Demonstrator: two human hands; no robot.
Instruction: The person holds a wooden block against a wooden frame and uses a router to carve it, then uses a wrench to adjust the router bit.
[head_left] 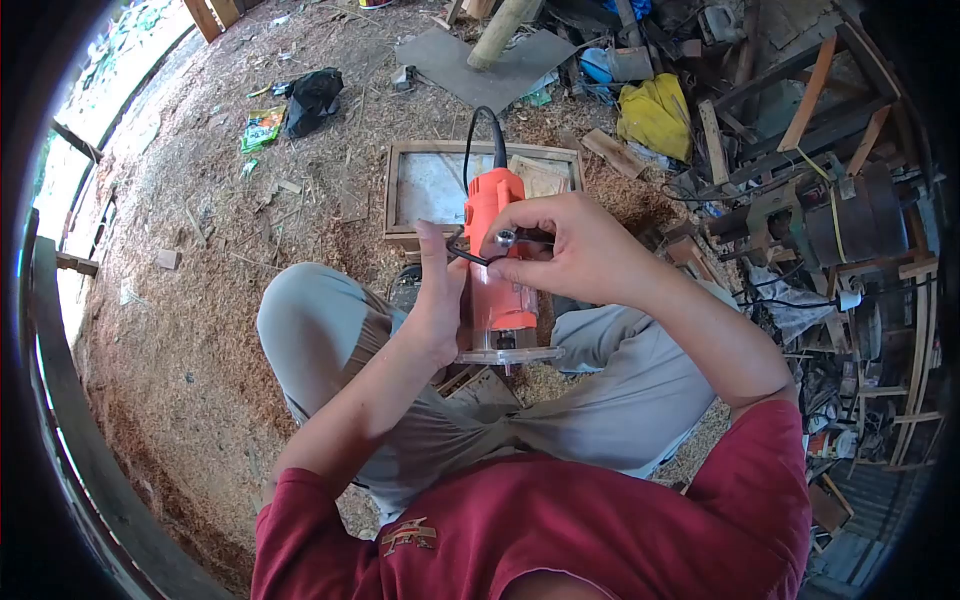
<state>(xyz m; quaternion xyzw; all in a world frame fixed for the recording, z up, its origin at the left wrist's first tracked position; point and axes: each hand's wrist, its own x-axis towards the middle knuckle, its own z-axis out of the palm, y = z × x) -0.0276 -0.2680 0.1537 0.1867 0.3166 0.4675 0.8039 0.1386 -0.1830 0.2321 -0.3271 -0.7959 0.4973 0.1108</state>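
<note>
An orange trim router (493, 290) with a clear plastic base (512, 355) stands upright over my lap, its black cord leaving the top. My left hand (436, 300) is against its left side, thumb pointing up and the other fingers partly hidden behind the body. Across the front of the router, my right hand (565, 245) pinches a small round metal piece (505, 238) between thumb and fingers. A thin black rod-like piece (470, 256) reaches from the right fingertips toward my left thumb. I cannot tell whether it is joined to the metal piece.
A wooden-framed panel (392, 190) lies on the sawdust-covered ground just beyond the router. Farther off are a black plastic bag (313, 100), a grey sheet (430, 58) under a wooden post (500, 35), and a yellow sack (655, 115). Machinery (855, 220) and wood scraps crowd the right side.
</note>
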